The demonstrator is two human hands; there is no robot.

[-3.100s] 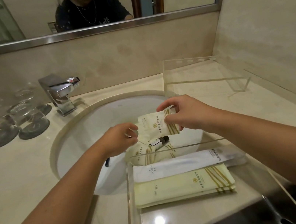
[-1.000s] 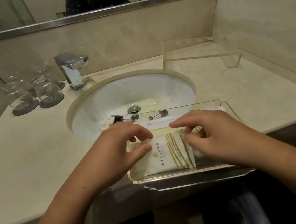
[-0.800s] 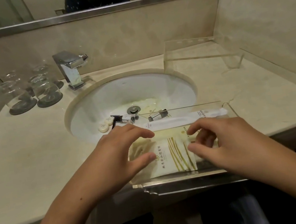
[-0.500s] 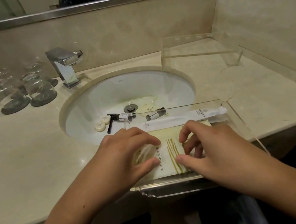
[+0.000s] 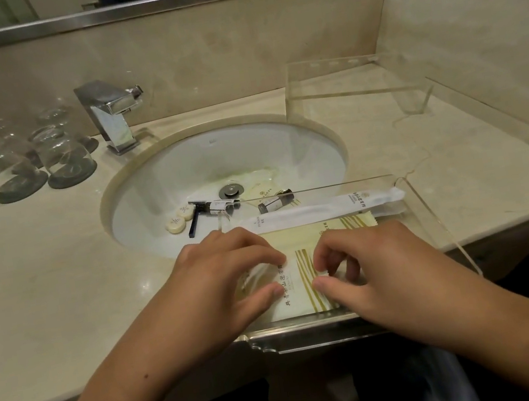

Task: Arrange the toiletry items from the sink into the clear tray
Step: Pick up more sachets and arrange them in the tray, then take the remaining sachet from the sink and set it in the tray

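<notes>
A clear tray sits at the counter's front edge, partly over the sink. In it lie a long white packet, pale yellow packets beneath, and on top a cream sachet with gold stripes. My left hand and my right hand both rest on that sachet, fingertips pinching its edges. In the sink lie two round soaps, a black razor, two small dark bottles and another cream sachet by the drain.
A chrome tap stands behind the sink. Upturned glasses on dark coasters stand at the left. A second clear stand sits at the back right against the wall. A mirror runs above.
The striped sachet went from above the sink into the tray, on top of the yellow packets. Over the last second both hands stayed on it, fingertips drawing closer together.
</notes>
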